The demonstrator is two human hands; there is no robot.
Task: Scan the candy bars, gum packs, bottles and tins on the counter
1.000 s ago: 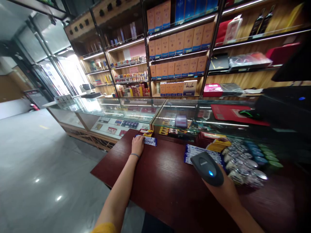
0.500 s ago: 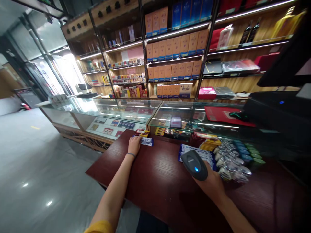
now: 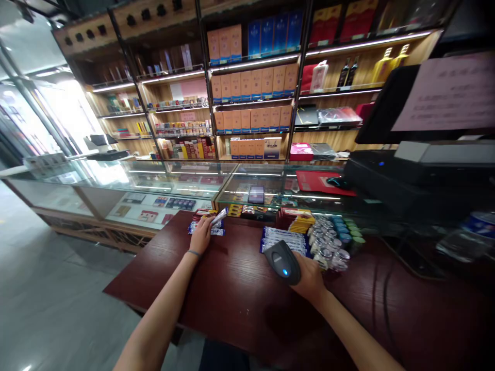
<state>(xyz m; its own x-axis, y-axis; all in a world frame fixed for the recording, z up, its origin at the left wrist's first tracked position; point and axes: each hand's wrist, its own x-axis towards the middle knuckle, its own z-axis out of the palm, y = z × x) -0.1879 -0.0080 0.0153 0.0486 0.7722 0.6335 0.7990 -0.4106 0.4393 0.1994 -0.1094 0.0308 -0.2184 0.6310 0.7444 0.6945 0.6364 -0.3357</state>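
Raised packet: one slim blue-and-white packet (image 3: 220, 216) now tilts up at the fingers of the left hand (image 3: 200, 234), where a moment ago the hand lay over flat packets; the whole view has swung to the right.
Wall shelves: the lit shelves (image 3: 328, 136) fill the back, with orange-and-blue boxes (image 3: 251, 85) in rows.
Glass counter: the display counter (image 3: 88, 203) runs along behind the table, from the left toward the monitor.
Table: the dark red wooden table (image 3: 232, 293) stands before me, both forearms reaching over it.
Monitor: the dark monitor (image 3: 389, 105) rises at the right, a pink sheet (image 3: 448, 95) across its front.
Pots: silver-topped pots (image 3: 328, 242) stand grouped on the table, just right of the blue-and-white row.
Blue-and-white row: these packets (image 3: 284, 238) lie side by side, just beyond the scanner.
Scanner: the dark scanner (image 3: 283, 262), blue light on, is gripped in the right hand (image 3: 310, 278), above the table.
Left-hand grip: closed on the raised packet, near the table's far left corner; other blue-and-white packets (image 3: 218, 231) lie flat beside it.
Wristband: a thin band (image 3: 194, 252) circles the left wrist.
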